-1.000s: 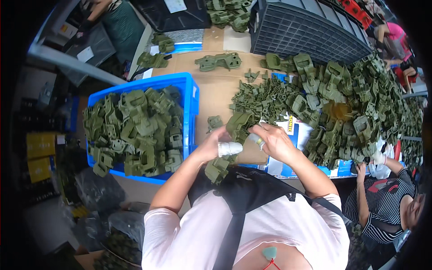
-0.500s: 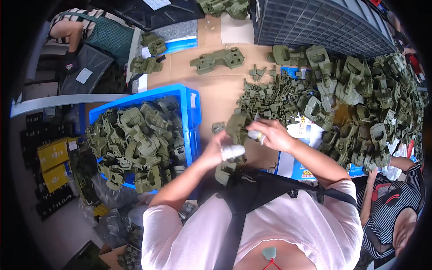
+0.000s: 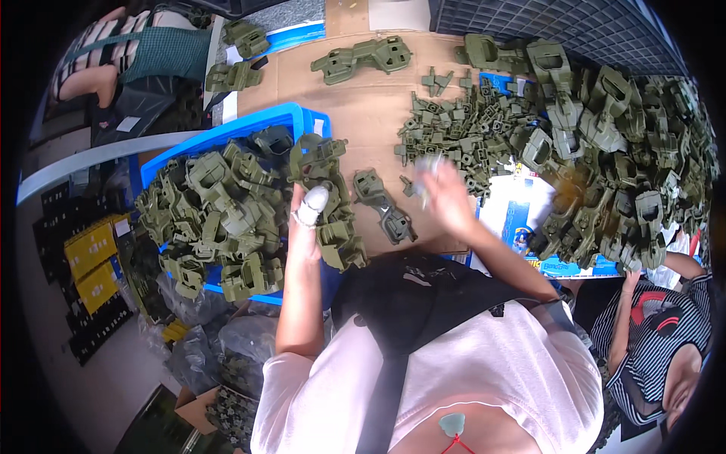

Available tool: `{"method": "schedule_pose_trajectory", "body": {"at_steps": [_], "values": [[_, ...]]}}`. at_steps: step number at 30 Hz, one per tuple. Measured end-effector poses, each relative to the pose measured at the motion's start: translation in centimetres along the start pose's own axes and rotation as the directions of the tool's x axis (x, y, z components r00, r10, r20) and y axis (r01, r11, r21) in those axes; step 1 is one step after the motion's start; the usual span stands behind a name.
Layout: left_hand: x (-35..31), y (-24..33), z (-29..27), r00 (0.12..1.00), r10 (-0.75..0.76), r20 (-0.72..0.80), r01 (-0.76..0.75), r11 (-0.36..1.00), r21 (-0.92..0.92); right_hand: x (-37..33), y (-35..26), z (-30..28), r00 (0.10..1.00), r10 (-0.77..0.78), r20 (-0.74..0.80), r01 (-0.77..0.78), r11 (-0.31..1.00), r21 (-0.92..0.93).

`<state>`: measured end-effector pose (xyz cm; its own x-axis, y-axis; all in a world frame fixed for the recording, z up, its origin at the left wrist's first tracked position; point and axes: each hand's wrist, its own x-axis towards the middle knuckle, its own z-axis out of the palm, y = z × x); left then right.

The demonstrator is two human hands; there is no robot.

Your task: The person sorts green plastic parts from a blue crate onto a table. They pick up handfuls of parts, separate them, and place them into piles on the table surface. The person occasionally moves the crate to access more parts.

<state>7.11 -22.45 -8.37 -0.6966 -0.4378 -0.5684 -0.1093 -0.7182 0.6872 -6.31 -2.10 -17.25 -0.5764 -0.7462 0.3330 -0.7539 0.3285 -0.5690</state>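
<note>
My left hand (image 3: 305, 219), its thumb wrapped in white, grips a long olive-green moulded plastic part (image 3: 333, 200) at the right rim of the blue crate (image 3: 318, 125). The crate is heaped with similar parts (image 3: 219, 185). My right hand (image 3: 446, 195), also with white wrapping on its fingers, is smeared by motion at the near edge of a pile of small green plastic pieces (image 3: 461, 121). Whether it holds anything cannot be made out. Between the hands, another long green part (image 3: 382, 206) lies on the cardboard (image 3: 355, 155).
Large green parts (image 3: 605, 129) are heaped at the right. One long part (image 3: 363, 59) lies at the back, before a black plastic crate (image 3: 544, 26). A co-worker in a striped top (image 3: 650, 333) sits at the right; another person (image 3: 113, 60) is far left.
My left hand has moved left to the blue crate with a green part. My right hand has moved up and away toward the small pieces. The long part between them now shows on the cardboard.
</note>
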Motion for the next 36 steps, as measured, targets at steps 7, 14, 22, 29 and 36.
{"method": "schedule_pose_trajectory", "body": {"at_steps": [7, 14, 22, 29, 36], "values": [[2.1, -1.3, 3.2, 0.984, -0.107, 0.146, 0.120, 0.989, -0.083, 12.9, 14.1, -2.3, 0.993, 0.035, 0.113, 0.016, 0.908, -0.420], [5.6, -1.3, 5.0, 0.973, -0.163, 0.163, 0.190, 0.967, -0.169, 13.7, 13.8, -3.4, 0.962, 0.034, 0.270, 0.018, 0.982, -0.186], [9.6, -0.9, 8.2, 0.972, -0.209, 0.110, 0.218, 0.974, -0.070, 6.6, 4.7, -10.6, 0.741, 0.257, 0.620, -0.661, 0.118, 0.741], [10.7, -1.1, 10.5, 0.960, -0.248, 0.133, 0.249, 0.968, 0.002, 9.5, 3.2, -11.2, 0.927, -0.019, 0.376, -0.185, 0.846, 0.501], [11.4, -3.2, 10.2, 0.950, -0.262, 0.170, 0.254, 0.965, 0.067, 10.6, 2.4, -11.0, 0.771, -0.137, 0.622, -0.054, 0.959, 0.278]]}}
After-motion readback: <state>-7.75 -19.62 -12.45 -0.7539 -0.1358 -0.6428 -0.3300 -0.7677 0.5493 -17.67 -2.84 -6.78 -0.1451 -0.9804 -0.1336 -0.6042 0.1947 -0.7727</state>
